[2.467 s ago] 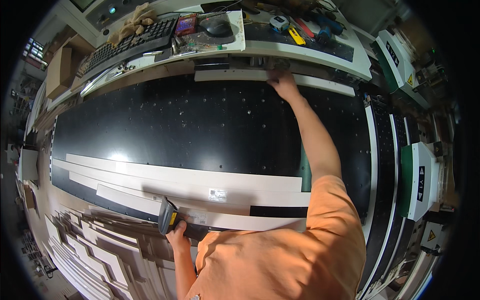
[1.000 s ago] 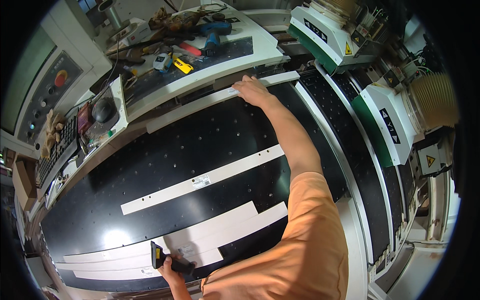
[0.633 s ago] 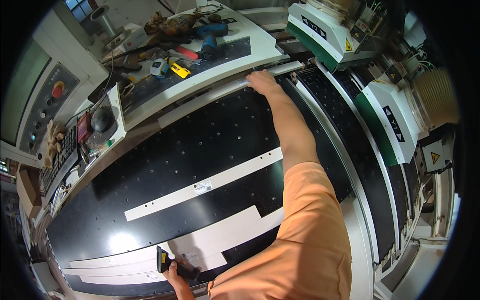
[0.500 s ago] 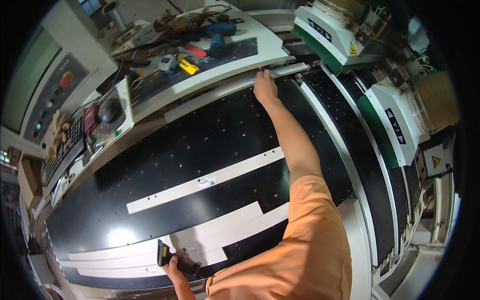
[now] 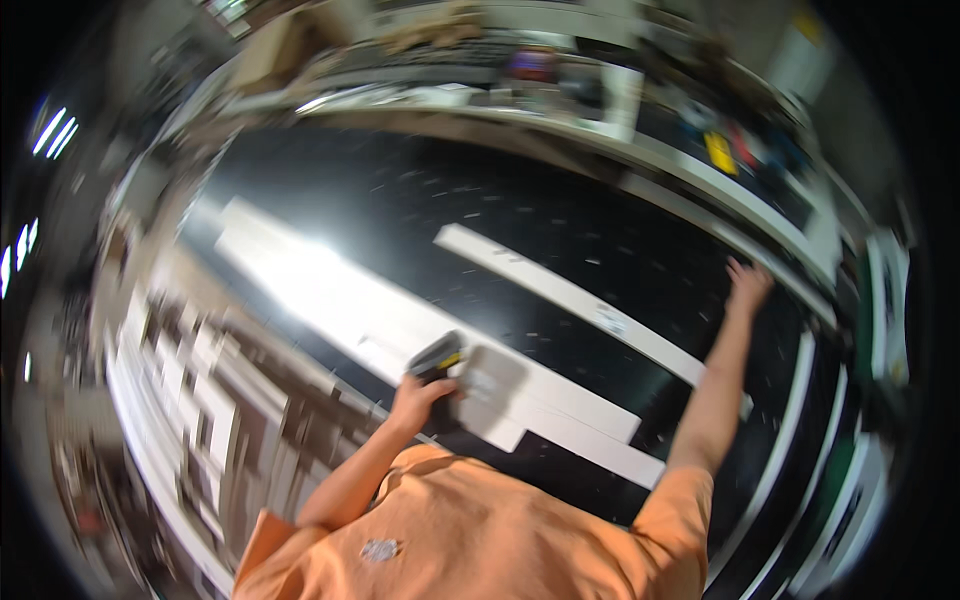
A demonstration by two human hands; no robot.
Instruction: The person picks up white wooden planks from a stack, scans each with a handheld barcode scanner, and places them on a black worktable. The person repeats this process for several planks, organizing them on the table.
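My left hand is closed around the grip of a black handheld scanner with a yellow mark, held over several long white panels that lie side by side. A shadow falls on the panels beside the scanner. My right arm stretches out to the far right, where my right hand, a little blurred, has its fingers apart and nothing visible in them. It is close to the white strip along the table's far edge. Between my hands, a single white strip with a label lies on the black table.
Beyond the table stand a keyboard, a cardboard box and a shelf with a yellow tool. Stacked white panels stand at the near left. White rails cross at the right. Much is motion-blurred.
The view has swung left, bringing the stacked panels in. My right hand has drawn back slightly from the far-edge strip and its fingers have spread. The scanner stays in my left hand.
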